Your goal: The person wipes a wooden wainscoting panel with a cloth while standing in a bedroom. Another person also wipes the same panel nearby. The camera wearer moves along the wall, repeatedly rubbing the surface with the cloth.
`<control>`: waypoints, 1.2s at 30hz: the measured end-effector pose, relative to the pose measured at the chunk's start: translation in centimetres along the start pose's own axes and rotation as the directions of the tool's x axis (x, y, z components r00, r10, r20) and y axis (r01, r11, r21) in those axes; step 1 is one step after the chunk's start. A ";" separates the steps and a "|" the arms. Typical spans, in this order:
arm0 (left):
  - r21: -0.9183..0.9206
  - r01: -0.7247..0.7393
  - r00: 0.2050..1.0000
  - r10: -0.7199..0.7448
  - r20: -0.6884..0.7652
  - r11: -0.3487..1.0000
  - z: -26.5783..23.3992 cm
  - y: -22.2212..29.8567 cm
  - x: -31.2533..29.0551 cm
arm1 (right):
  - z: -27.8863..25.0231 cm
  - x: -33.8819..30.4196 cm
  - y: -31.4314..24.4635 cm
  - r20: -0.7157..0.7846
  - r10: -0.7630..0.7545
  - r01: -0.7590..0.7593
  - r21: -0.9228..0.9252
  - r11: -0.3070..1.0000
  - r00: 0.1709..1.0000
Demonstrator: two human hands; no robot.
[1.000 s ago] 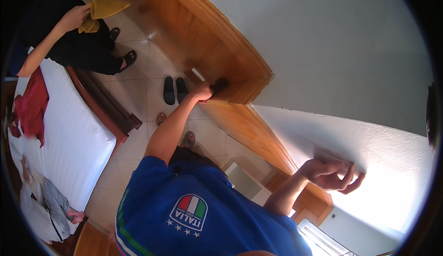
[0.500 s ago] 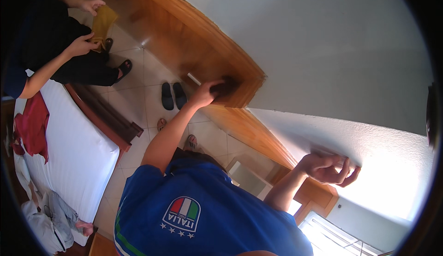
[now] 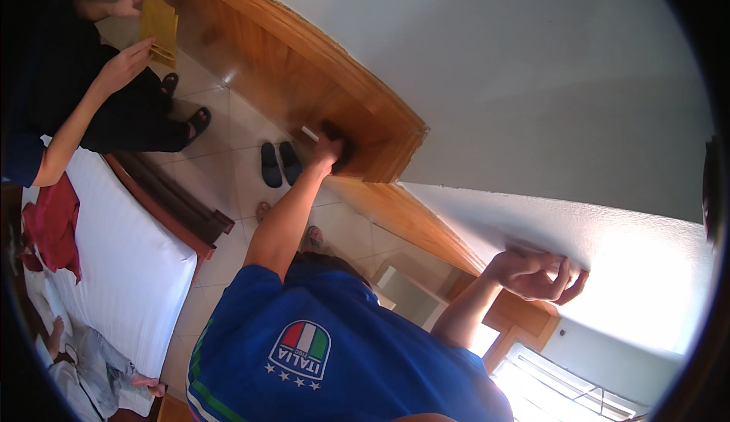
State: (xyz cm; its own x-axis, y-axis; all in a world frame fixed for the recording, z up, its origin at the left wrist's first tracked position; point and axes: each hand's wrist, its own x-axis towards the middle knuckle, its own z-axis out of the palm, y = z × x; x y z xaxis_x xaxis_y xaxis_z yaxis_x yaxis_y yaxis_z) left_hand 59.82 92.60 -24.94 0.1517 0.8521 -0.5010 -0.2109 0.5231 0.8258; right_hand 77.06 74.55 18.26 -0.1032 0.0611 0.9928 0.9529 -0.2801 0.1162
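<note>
My left hand (image 3: 328, 153) is closed against the varnished wooden panel (image 3: 262, 80), just beside a small white strip (image 3: 309, 133) on it. A dark patch surrounds its fingers; I cannot tell whether it is only shadow or partly something held. At the pale wall on the right, my right hand (image 3: 536, 276) is raised with its fingers loosely bent and apart. Nothing shows in it, and its shadow falls on the wall close behind. Both arms come out of the short sleeves of a blue shirt (image 3: 357, 361).
At upper left, another person's hands (image 3: 125, 68) hold a folded yellow cloth (image 3: 158, 28). Dark slippers (image 3: 280, 165) lie on the tiled floor (image 3: 228, 129). A bed (image 3: 129, 262) with a red garment (image 3: 55, 224) stands left; someone in grey trousers (image 3: 106, 361) is on it. A bright window (image 3: 563, 380) is lower right.
My left hand has moved left along the wooden panel toward the white strip, and its fingers have drawn in. My right hand has barely moved. The other person's yellow cloth has shifted and looks flatter.
</note>
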 end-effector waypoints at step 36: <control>0.228 -0.521 0.848 0.468 0.249 0.823 2.9 15.8 -12.8 | -0.4 0.6 -0.5 0.022 -0.131 0.133 -0.095 0.987 0.991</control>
State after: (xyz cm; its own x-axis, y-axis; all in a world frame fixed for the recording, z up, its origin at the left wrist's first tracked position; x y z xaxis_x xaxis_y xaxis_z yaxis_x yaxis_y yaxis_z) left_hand 57.38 89.90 -4.74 0.2700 0.9625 0.0257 -0.0324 -0.0176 0.9993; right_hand 76.42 74.38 18.79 -0.2210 0.1179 0.9681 0.8995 -0.3590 0.2491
